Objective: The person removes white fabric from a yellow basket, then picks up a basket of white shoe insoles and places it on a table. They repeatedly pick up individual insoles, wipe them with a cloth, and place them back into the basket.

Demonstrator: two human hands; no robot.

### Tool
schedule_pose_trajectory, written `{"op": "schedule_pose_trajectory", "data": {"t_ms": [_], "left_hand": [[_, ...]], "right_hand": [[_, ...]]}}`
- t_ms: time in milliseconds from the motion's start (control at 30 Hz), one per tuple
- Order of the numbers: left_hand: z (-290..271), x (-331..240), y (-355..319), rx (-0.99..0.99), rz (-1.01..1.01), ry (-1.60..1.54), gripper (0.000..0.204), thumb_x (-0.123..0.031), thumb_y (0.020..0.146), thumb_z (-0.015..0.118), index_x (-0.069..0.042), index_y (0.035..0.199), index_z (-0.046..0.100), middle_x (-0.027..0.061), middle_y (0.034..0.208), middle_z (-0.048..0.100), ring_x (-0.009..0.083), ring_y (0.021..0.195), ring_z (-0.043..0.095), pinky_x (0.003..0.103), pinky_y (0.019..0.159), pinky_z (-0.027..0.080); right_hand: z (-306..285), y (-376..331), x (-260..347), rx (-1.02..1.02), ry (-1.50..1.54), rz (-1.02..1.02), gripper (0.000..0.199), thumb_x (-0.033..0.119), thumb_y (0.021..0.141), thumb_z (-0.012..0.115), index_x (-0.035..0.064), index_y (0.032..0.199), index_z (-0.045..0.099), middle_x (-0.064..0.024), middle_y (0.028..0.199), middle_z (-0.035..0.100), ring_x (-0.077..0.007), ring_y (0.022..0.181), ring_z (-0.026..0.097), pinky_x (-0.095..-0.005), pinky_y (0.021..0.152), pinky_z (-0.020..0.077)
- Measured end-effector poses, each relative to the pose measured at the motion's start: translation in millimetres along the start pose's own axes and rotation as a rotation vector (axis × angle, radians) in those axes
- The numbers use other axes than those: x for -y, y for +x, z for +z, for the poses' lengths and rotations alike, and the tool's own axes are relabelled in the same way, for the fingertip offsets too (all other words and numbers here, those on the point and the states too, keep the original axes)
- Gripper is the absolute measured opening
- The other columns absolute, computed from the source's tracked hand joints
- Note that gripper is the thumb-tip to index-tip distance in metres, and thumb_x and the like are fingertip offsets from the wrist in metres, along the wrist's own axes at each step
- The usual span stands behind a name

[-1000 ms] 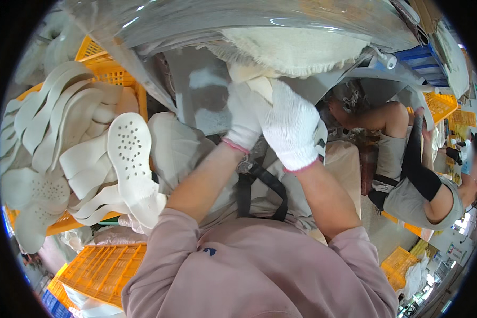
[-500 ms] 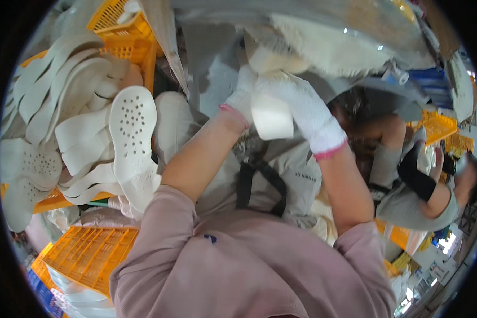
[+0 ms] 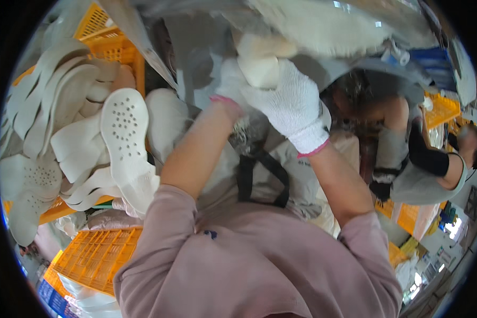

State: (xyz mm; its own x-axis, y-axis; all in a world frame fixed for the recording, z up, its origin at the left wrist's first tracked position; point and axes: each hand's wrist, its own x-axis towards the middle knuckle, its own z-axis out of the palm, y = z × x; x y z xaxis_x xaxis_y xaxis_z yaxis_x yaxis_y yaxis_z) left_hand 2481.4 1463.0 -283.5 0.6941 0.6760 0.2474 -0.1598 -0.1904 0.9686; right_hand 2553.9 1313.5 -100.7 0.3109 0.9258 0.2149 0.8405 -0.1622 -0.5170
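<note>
Pile of white shoe insoles (image 3: 63, 143) is filling the left side, heaped over an orange plastic crate (image 3: 108, 37). One perforated insole (image 3: 124, 143) is lying on top of the heap, toe end up, nearest my left forearm.

A second orange crate (image 3: 98, 257) is sitting below the pile, at lower left, near my left elbow.

Another person (image 3: 424, 159) is sitting to my right, well apart from my hands, wearing a dark arm sleeve and bending forward.

A black strap (image 3: 262, 177) is hanging down my front between my two forearms.

I am wearing white knit gloves with pink cuffs on both hands. My right hand (image 3: 291, 106) is raised in front of me, fingers curling around a cream-white foam piece (image 3: 259, 66), grasping it from the right and below. My left hand (image 3: 230, 85) is pressed against the same piece from the left, touching my right hand; most of it is hidden behind the right glove, so I cannot tell whether those fingers are clenching or just resting there.

The foam piece is sitting up near the top centre, held between both gloves, its rounded top end sticking out above my fingers.
</note>
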Motion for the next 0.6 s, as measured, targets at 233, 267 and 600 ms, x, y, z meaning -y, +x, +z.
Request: {"op": "schedule_pose_trajectory", "data": {"t_ms": [233,267,600], "left_hand": [[36.6,-48.5,-17.2,-0.362,-0.326,-1.284,0.049,-0.045,0.112,0.041,-0.004,0.125,0.066,0.0171,0.119,0.075,0.0347,0.105,0.075,0.049,0.093,0.062],[39.7,-58.8,-20.4,-0.462,-0.297,-1.206,0.050,-0.046,0.112,0.042,-0.004,0.125,0.066,0.0167,0.119,0.075,0.0339,0.104,0.075,0.048,0.091,0.062],[44.0,-35.1,-6.7,-0.333,-0.211,-1.195,0.053,-0.048,0.115,0.041,-0.005,0.138,0.062,0.0142,0.128,0.072,0.0285,0.112,0.073,0.045,0.097,0.061]], "right_hand": [[12.2,-18.2,-11.4,-0.117,0.013,0.047,0.056,0.043,0.077,0.093,0.0082,0.117,0.077,-0.0162,0.103,0.077,-0.0356,0.090,0.077,-0.0442,0.080,0.0613],[14.5,-12.5,-9.2,-0.104,0.040,0.090,0.052,0.043,0.079,0.091,0.0096,0.117,0.078,-0.0158,0.103,0.077,-0.0355,0.090,0.077,-0.0442,0.080,0.0612],[-11.7,15.8,-0.1,0.205,0.457,0.143,0.061,0.031,0.085,0.088,0.0015,0.136,0.069,-0.0156,0.116,0.079,-0.0214,0.105,0.076,-0.0365,0.093,0.0595]]}}
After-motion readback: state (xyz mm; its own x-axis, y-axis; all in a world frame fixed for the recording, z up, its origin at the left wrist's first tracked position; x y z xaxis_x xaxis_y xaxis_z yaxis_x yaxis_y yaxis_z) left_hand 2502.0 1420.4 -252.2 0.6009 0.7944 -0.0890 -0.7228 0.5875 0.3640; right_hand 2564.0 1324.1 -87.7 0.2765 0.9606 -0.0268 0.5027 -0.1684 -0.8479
